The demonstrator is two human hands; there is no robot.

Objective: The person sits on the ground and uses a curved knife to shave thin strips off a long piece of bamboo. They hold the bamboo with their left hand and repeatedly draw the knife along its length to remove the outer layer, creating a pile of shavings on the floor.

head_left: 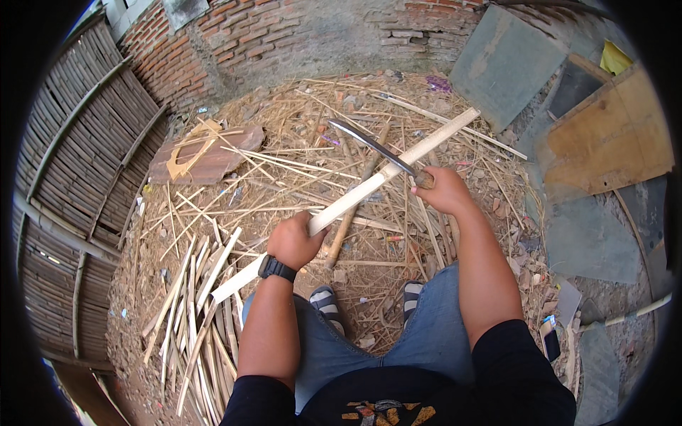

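Observation:
My left hand (pixel 297 240) is closed around a long, pale split-bamboo strip (pixel 359 195), which slants from beside my left thigh up to the far right. In my right hand (pixel 446 190) is the wooden handle of a machete (pixel 375 146). Its dark, slightly curved blade points to the far left and crosses over the strip, a little short of the strip's far end. Whether the edge touches the bamboo, I cannot tell. The strip's part under my left palm is hidden.
A heap of split bamboo strips (pixel 202 312) lies by my left leg. Thin slivers and a round stick (pixel 355 206) litter the ground ahead. A bamboo-slat wall (pixel 67 156) stands at left, a brick wall (pixel 249 35) behind, grey sheets and a brown board (pixel 604 135) at right.

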